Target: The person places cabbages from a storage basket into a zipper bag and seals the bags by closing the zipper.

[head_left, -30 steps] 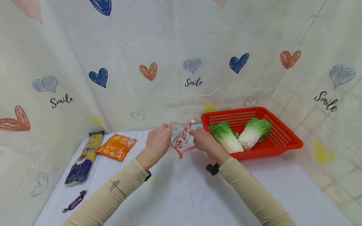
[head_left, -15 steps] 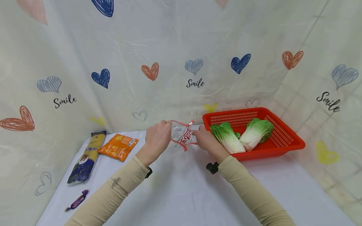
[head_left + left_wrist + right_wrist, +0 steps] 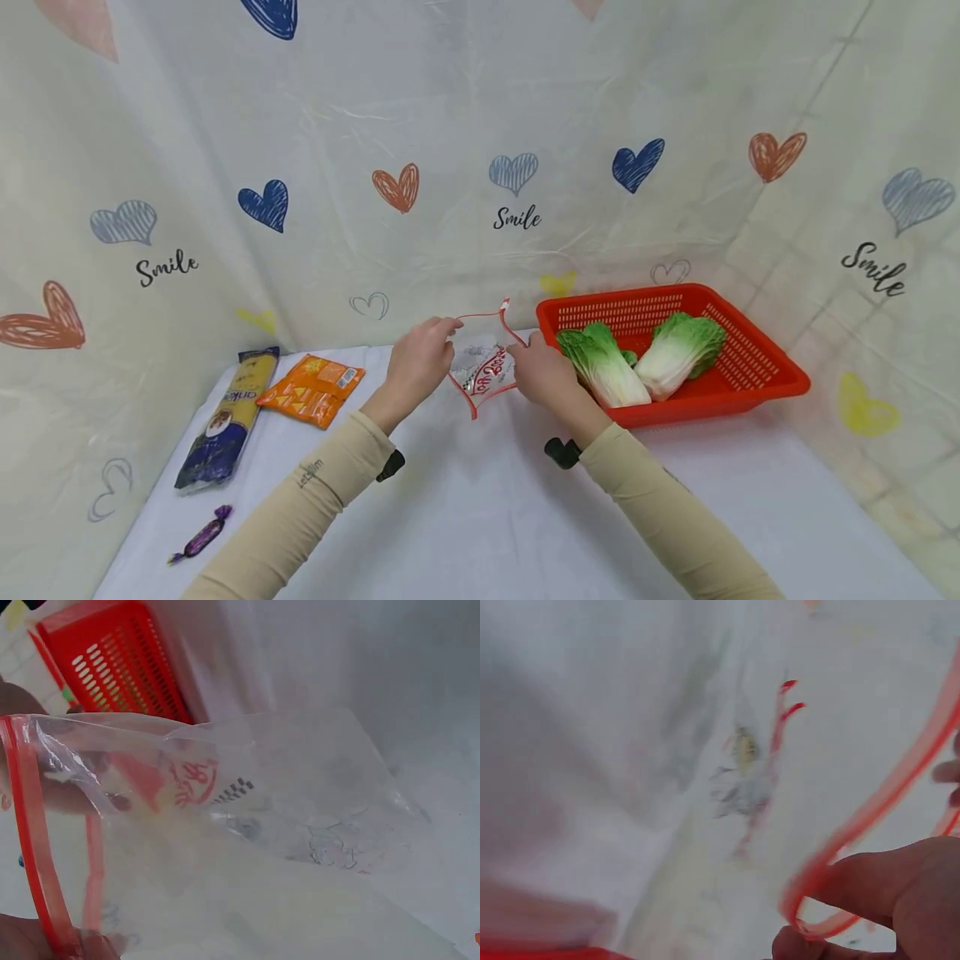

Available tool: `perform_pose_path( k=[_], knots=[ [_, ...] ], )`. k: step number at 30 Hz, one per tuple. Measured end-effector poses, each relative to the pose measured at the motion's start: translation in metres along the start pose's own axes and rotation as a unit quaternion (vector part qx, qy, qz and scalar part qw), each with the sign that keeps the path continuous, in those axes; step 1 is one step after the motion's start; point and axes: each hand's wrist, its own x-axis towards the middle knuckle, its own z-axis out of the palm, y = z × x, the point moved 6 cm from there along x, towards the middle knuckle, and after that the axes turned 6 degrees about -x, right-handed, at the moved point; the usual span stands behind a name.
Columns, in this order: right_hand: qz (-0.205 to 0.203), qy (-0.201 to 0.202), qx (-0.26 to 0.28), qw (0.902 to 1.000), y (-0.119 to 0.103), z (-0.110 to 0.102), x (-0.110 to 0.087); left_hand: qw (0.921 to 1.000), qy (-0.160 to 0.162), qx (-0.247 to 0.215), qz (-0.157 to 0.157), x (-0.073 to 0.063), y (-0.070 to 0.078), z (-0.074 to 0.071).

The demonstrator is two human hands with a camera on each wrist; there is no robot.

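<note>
A clear plastic zip bag with a red zip edge and red lettering is stretched between both hands in the head view. Its mouth gapes, the two red strips standing apart. My left hand pinches the edge on one side, and my right hand grips the opposite side. In the left wrist view the clear film fills the middle, with the right hand partly seen through it. The right wrist view catches the right thumb and fingers pinching the red strip; the print there is blurred.
A red basket on the right holds two napa cabbages. To the left lie an orange packet, a blue and yellow long packet and a purple wrapped candy. A heart-printed sheet hangs behind the white-covered table.
The bag's mouth has been spread wider, and its slider end now stands higher. Its lower red corner has dropped and shifted left. Both hands keep hold of it.
</note>
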Motion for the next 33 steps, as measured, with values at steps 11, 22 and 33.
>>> perform_pose_path(
  k=[11, 22, 33],
  knots=[
    [-0.013, 0.038, 0.038, 0.9985, -0.004, -0.004, 0.009, 0.9998, 0.012, -0.006, -0.014, 0.004, 0.003, -0.002],
    [-0.100, -0.027, 0.185, 0.9772, 0.027, -0.014, 0.011, 0.9917, -0.052, -0.113, -0.032, 0.006, -0.010, 0.009],
    [0.024, -0.060, 0.354, 0.9329, 0.149, -0.035, 0.024, 0.9556, -0.020, -0.273, -0.109, 0.007, -0.023, 0.019]
  ],
)
